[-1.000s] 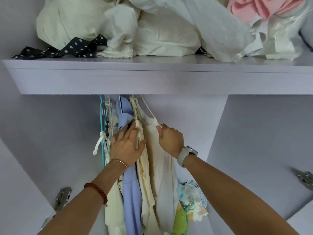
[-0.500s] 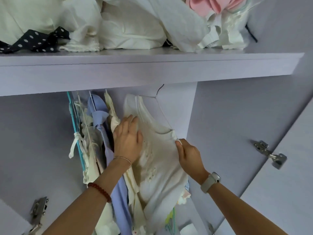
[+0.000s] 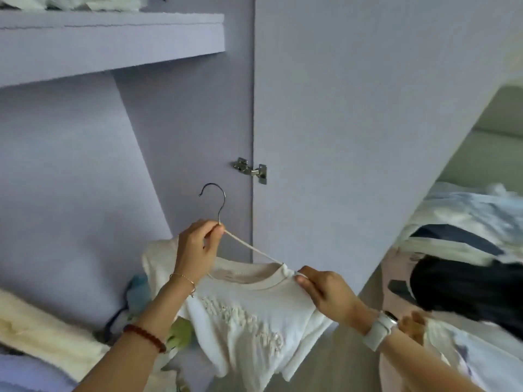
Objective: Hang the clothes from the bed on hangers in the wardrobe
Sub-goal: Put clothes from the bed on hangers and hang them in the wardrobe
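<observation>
The left hand (image 3: 196,250) pinched the hanger (image 3: 246,244) at the base of its metal hook, which stood clear of any rail in front of the wardrobe (image 3: 181,142) wall. The right hand (image 3: 325,290) gripped the cream top (image 3: 249,315) at its shoulder seam, by the hanger's right end. The top draped below both hands, and more clothes (image 3: 467,216) lay on the bed at right.

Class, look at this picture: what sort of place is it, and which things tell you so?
Probably a bedroom: an open lilac wardrobe with a shelf, a hanger bearing a cream top, and clothes piled on a bed.
</observation>
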A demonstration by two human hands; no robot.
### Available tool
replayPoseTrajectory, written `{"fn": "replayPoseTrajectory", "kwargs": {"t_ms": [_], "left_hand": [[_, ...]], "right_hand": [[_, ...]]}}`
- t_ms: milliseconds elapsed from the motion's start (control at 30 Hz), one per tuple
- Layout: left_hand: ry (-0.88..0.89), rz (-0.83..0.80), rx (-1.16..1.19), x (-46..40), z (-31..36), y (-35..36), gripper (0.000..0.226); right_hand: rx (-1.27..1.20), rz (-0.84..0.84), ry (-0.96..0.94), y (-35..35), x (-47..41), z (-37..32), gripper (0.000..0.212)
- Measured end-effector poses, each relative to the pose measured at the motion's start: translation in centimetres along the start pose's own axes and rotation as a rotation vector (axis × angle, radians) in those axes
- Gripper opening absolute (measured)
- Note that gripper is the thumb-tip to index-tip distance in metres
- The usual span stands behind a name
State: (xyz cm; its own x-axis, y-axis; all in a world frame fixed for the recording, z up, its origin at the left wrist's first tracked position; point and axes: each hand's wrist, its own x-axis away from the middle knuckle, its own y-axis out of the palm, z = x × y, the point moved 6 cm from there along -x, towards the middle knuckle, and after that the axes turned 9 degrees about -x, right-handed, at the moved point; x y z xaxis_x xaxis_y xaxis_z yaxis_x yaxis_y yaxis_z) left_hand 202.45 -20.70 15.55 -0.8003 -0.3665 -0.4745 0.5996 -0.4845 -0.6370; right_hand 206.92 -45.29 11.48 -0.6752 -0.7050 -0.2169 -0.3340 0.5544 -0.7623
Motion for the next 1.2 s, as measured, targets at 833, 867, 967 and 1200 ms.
{"fn": "replayPoseTrajectory", "kwargs": {"t_ms": [833, 867, 967, 1200], "left_hand": [[0.635, -0.370, 0.471, 2.7, 38.2, 23.2, 0.038], [0.671, -0.338, 0.464, 2.6, 39.7, 23.5, 0.036], [0.761, -0.271, 0.483, 3.1, 43.8, 24.4, 0.032], [0.917, -0.315, 0.561, 8.9, 53.5, 29.4, 0.040]], "right_hand": [[0.015, 0.886, 0.634, -20.4, 23.7, 7.7, 0.033], [0.028, 0.931, 0.653, -21.3, 24.2, 7.8, 0.027], [0.087, 1.052, 0.682, -23.9, 26.8, 7.5, 0.020], [0.176, 1.296, 0.814, -30.1, 36.9, 8.7, 0.019]]}}
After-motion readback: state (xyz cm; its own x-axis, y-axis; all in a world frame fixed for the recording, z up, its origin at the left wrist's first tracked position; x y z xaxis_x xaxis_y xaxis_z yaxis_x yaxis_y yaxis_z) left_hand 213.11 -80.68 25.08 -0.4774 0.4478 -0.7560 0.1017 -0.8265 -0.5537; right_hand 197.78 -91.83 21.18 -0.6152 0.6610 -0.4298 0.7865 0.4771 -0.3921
